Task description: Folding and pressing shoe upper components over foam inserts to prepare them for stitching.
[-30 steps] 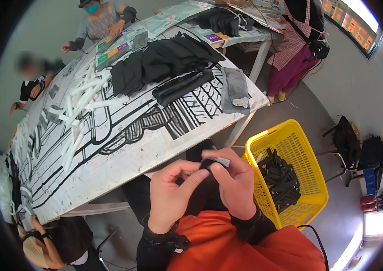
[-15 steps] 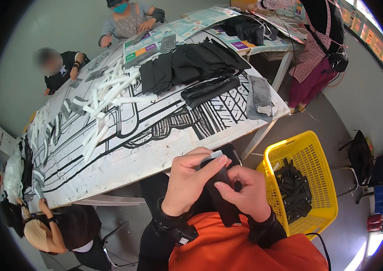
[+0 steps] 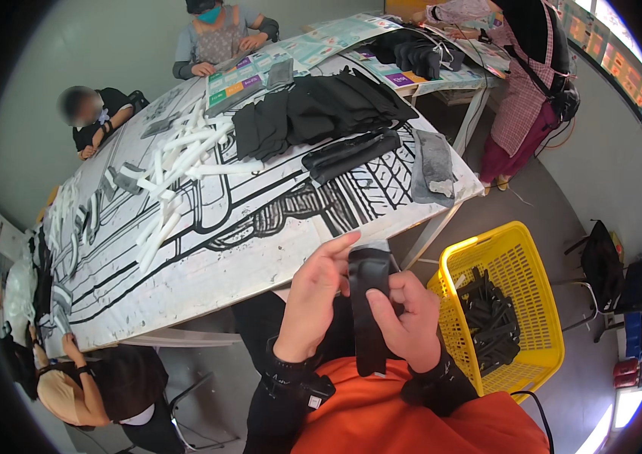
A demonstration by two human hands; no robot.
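A long, flat black fabric-like strip (image 3: pixel 371 325) hangs upright in front of my body, with a small grey edge at its top end. My right hand (image 3: pixel 412 321) grips its right side, thumb pressed on the front and fingers behind. Along the strip's left edge is my left hand (image 3: pixel 312 303), its thumb stretched up and away; its fingertips are partly hidden beside or behind the strip. Just right of my right hand stands a yellow plastic basket (image 3: pixel 552 303) holding many black pieces (image 3: pixel 489 314).
The large table (image 3: pixel 260 268), covered with a black-and-white drawing, carries stacked black fabric pieces (image 3: pixel 313 110), white foam tubes (image 3: pixel 177 155), a rolled black bundle (image 3: pixel 351 155) and a grey cloth (image 3: pixel 433 163). Several people work around it. A chair (image 3: pixel 582 295) stands beyond the basket.
My left thumb has lifted off the strip's top, where it pinched a small grey piece. The strip now shows its front face, upright, in my right hand.
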